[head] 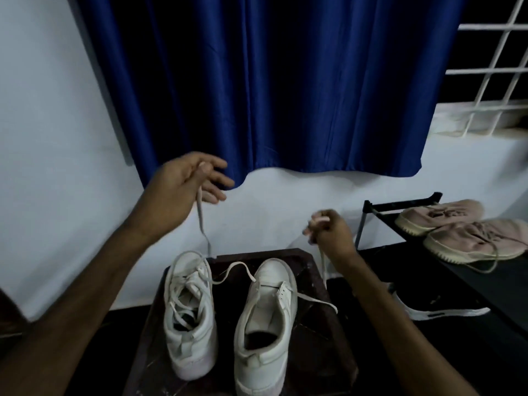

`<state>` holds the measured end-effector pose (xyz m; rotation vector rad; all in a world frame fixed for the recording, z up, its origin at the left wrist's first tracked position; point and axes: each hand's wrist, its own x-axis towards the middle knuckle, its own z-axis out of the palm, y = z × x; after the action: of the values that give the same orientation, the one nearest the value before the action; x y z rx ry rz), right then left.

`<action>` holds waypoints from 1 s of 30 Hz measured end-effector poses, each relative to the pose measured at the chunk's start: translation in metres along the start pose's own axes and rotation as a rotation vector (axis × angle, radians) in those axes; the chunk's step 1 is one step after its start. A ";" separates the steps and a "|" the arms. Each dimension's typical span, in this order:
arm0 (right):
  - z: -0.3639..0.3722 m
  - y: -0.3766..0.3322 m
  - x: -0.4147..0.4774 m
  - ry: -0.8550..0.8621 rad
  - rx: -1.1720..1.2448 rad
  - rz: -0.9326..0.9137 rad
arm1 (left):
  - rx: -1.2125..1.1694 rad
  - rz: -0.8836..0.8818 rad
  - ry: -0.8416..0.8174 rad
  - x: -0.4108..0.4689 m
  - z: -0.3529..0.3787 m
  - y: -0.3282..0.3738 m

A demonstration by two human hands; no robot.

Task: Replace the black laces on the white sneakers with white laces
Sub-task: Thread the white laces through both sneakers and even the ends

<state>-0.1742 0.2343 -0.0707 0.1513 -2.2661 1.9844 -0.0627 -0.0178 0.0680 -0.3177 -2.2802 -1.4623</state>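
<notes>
Lace (200, 212), pinched by left hand (185, 178) and gripped by right hand (328, 227), could pull uneven and tip its sneaker (265, 318).

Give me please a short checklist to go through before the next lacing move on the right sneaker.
1. Left hand pinches one end of the white lace: ok.
2. Right hand grips a lace end too: ok.
3. Lace sits in the front eyelets of the right sneaker: ok.
4. Both ends equally long: cannot tell.
5. Upper eyelets of the right sneaker threaded: not ok, they are empty.
6. Left sneaker laced in white: ok.
</notes>
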 end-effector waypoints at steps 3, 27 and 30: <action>-0.005 -0.086 0.002 -0.115 0.309 0.012 | 0.125 0.040 0.119 0.025 -0.013 0.037; 0.025 -0.463 -0.045 -0.159 0.118 -0.540 | -0.322 0.092 0.157 0.074 -0.103 0.266; 0.024 -0.474 -0.052 -0.145 0.081 -0.553 | -0.302 0.104 0.164 0.070 -0.106 0.281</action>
<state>-0.0484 0.1475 0.3817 0.8512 -1.9275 1.8006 0.0111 0.0027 0.3666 -0.3827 -1.8870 -1.7111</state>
